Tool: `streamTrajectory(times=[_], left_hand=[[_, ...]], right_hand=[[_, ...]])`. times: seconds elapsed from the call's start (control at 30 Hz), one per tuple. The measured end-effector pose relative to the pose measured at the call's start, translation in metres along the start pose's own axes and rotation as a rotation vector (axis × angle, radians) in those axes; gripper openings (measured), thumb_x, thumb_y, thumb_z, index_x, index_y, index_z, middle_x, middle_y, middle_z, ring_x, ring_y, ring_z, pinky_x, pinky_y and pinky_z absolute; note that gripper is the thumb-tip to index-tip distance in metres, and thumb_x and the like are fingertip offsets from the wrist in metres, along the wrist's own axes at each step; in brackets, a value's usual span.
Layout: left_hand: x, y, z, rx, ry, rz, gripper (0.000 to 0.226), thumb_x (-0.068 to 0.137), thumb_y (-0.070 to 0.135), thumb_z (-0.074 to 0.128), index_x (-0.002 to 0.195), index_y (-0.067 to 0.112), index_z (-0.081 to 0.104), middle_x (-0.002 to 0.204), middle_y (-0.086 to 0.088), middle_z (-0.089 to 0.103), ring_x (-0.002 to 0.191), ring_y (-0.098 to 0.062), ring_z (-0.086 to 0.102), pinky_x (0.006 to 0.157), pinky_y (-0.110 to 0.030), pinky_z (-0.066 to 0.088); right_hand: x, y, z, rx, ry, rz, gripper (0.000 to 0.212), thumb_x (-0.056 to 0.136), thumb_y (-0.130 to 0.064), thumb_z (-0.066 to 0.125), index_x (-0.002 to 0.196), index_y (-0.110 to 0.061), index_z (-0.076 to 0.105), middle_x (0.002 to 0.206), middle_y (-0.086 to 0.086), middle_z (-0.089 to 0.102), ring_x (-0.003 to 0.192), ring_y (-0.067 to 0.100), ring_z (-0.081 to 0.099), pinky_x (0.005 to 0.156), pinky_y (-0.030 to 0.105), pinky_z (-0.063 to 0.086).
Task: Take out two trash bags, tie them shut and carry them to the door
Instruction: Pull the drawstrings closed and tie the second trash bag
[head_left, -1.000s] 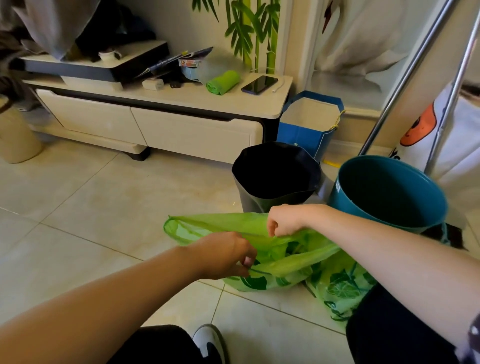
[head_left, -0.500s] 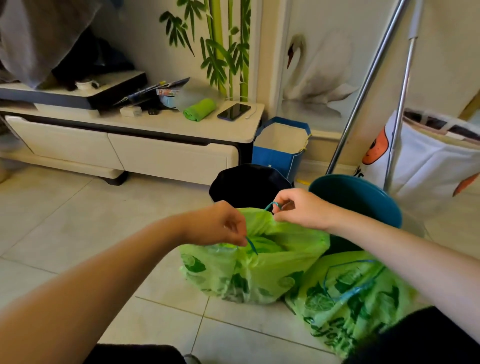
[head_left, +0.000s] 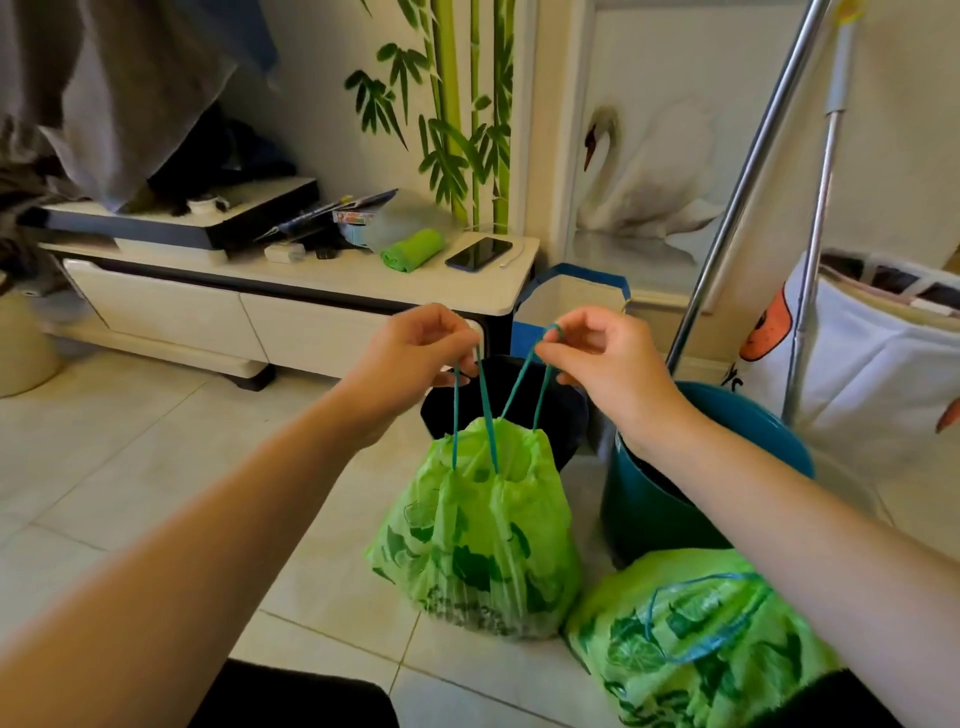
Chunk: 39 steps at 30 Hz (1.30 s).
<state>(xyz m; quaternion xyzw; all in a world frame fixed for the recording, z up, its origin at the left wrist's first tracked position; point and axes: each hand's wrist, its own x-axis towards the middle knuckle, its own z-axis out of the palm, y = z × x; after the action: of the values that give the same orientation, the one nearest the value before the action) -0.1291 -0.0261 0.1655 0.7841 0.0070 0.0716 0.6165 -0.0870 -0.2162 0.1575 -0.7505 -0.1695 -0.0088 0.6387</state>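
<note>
A green printed trash bag (head_left: 480, 540) stands on the tiled floor, its mouth gathered shut by teal drawstrings (head_left: 485, 410). My left hand (head_left: 415, 348) pinches the left drawstring loop and my right hand (head_left: 597, 353) pinches the right one, both held above the bag. A second green trash bag (head_left: 696, 634) lies on the floor at the lower right with its teal drawstring loose on top. Behind the bags stand a black bin (head_left: 566, 405) and a teal bin (head_left: 654, 514).
A low white cabinet (head_left: 291, 312) along the wall carries a phone (head_left: 478, 253), a green cloth roll (head_left: 413, 249) and small items. A blue paper bag (head_left: 571, 291), two metal poles (head_left: 748, 176) and a white laundry basket (head_left: 883, 374) stand at the right.
Both hands have risen, drawing the teal strings up and out. The bag's mouth, wide open a second ago, is now cinched shut. The view has tilted upward.
</note>
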Motion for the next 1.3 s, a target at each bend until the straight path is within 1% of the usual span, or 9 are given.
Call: streamTrajectory(times=[0.1, 0.23, 0.4, 0.57, 0.87, 1.07, 1.17, 1.23, 1.3], left_hand=[[0.0, 0.007, 0.0, -0.042, 0.055, 0.026, 0.009, 0.092, 0.015, 0.058, 0.084, 0.013, 0.061, 0.067, 0.001, 0.065, 0.07, -0.015, 0.063, 0.077, -0.036, 0.053], [-0.003, 0.02, 0.003, -0.078, 0.104, 0.128, 0.01, 0.092, 0.014, 0.06, 0.082, 0.013, 0.062, 0.065, 0.0, 0.064, 0.066, -0.015, 0.06, 0.074, -0.032, 0.054], [0.0, 0.038, 0.003, -0.134, 0.212, 0.253, 0.01, 0.091, 0.014, 0.061, 0.082, 0.015, 0.063, 0.065, 0.005, 0.065, 0.065, -0.014, 0.06, 0.069, -0.029, 0.053], [-0.005, 0.035, 0.006, -0.02, 0.135, 0.209, 0.008, 0.089, 0.012, 0.064, 0.082, 0.014, 0.065, 0.068, 0.002, 0.069, 0.067, -0.013, 0.061, 0.067, -0.025, 0.052], [-0.01, 0.027, 0.006, 0.201, 0.128, 0.254, 0.007, 0.083, 0.018, 0.071, 0.08, 0.012, 0.07, 0.077, 0.004, 0.068, 0.073, -0.011, 0.057, 0.073, -0.033, 0.052], [-0.002, 0.017, -0.006, -0.105, 0.028, 0.071, 0.006, 0.08, 0.014, 0.072, 0.085, 0.014, 0.069, 0.085, 0.001, 0.067, 0.083, -0.011, 0.06, 0.08, -0.031, 0.049], [0.002, -0.014, -0.02, 0.077, -0.217, -0.054, 0.038, 0.077, 0.005, 0.074, 0.111, 0.019, 0.065, 0.115, 0.005, 0.068, 0.11, -0.008, 0.06, 0.101, -0.037, 0.044], [0.001, -0.043, -0.017, 0.325, -0.413, -0.137, 0.072, 0.069, 0.017, 0.083, 0.133, 0.03, 0.052, 0.14, 0.013, 0.052, 0.133, -0.005, 0.042, 0.113, -0.037, 0.029], [-0.002, -0.067, -0.005, 0.481, -0.496, -0.158, 0.092, 0.062, 0.029, 0.088, 0.141, 0.035, 0.041, 0.146, 0.016, 0.042, 0.135, -0.004, 0.035, 0.11, -0.027, 0.025]], right_hand=[[0.007, -0.011, 0.005, 0.113, -0.02, 0.103, 0.005, 0.083, -0.01, 0.069, 0.084, -0.014, 0.066, 0.08, -0.001, 0.069, 0.08, 0.009, 0.064, 0.067, 0.022, 0.052], [0.009, -0.034, 0.011, 0.139, -0.023, 0.041, 0.012, 0.09, -0.014, 0.06, 0.098, -0.01, 0.07, 0.091, 0.0, 0.075, 0.088, 0.011, 0.067, 0.074, 0.025, 0.052], [0.008, -0.055, 0.013, 0.382, -0.11, 0.056, 0.012, 0.092, -0.015, 0.057, 0.093, -0.015, 0.069, 0.091, 0.001, 0.073, 0.086, 0.01, 0.064, 0.077, 0.03, 0.049], [0.002, -0.043, 0.014, 0.185, -0.047, 0.072, 0.009, 0.09, -0.014, 0.06, 0.093, -0.017, 0.068, 0.085, 0.0, 0.072, 0.082, 0.009, 0.064, 0.074, 0.028, 0.049], [-0.004, -0.034, 0.021, -0.09, -0.18, 0.007, 0.018, 0.079, -0.016, 0.074, 0.094, -0.015, 0.064, 0.09, 0.002, 0.07, 0.079, 0.007, 0.063, 0.061, 0.013, 0.044], [-0.003, -0.034, 0.015, -0.075, -0.217, 0.036, 0.005, 0.084, -0.022, 0.068, 0.082, -0.018, 0.066, 0.072, -0.001, 0.062, 0.065, 0.005, 0.054, 0.062, 0.019, 0.042], [-0.004, -0.037, 0.012, -0.019, -0.208, 0.067, 0.009, 0.086, -0.022, 0.066, 0.079, -0.017, 0.065, 0.072, -0.001, 0.062, 0.072, 0.008, 0.055, 0.064, 0.02, 0.041], [-0.006, -0.04, 0.01, 0.061, -0.236, 0.115, 0.008, 0.087, -0.02, 0.064, 0.08, -0.016, 0.065, 0.072, -0.001, 0.064, 0.075, 0.008, 0.057, 0.064, 0.021, 0.038], [-0.007, -0.041, 0.011, 0.125, -0.269, 0.154, 0.007, 0.089, -0.021, 0.061, 0.084, -0.017, 0.063, 0.075, 0.0, 0.066, 0.078, 0.01, 0.06, 0.069, 0.027, 0.037]])
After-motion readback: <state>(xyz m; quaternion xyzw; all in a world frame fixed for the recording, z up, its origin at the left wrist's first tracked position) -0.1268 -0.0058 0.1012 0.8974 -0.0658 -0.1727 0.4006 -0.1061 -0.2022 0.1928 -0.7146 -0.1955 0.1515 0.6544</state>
